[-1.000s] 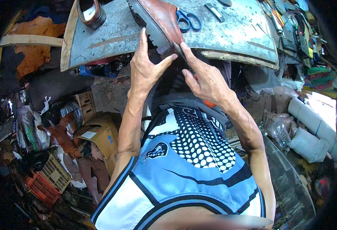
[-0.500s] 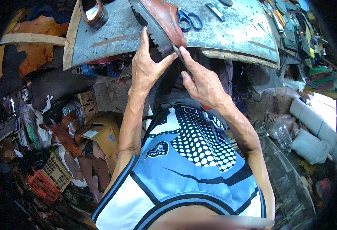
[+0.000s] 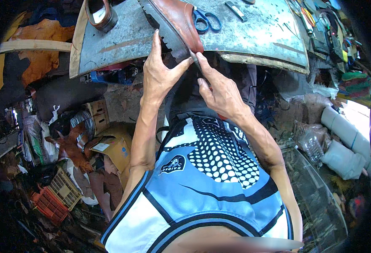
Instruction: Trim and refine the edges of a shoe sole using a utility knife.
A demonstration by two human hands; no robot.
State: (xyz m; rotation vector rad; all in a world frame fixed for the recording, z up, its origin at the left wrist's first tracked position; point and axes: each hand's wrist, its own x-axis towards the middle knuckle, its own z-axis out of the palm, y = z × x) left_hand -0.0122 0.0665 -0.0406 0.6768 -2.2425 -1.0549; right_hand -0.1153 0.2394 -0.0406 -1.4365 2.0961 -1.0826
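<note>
A brown leather boot [image 3: 178,16] lies on its side at the table's near edge, its heel end toward me. The thick dark grey sole [image 3: 168,34] faces left. My left hand [image 3: 159,74] grips the sole, its fingers along the tread and its thumb reaching to the heel. In my right hand [image 3: 223,87] is a slim dark knife [image 3: 196,61], held between thumb and fingers. Its tip meets the sole's edge at the heel, close beside my left thumb. Part of the handle is hidden in my palm.
The worn metal-topped table [image 3: 257,40] carries blue-handled scissors [image 3: 206,21], a small flat block [image 3: 236,11] and another brown leather piece [image 3: 100,14]. Hand tools [image 3: 310,19] crowd the right. Crates [image 3: 63,187], a cardboard box [image 3: 116,149] and leather scraps cover the floor at left.
The knife's tip has shifted slightly along the heel edge, and my right hand has moved a little left and down. My left hand keeps its hold on the boot.
</note>
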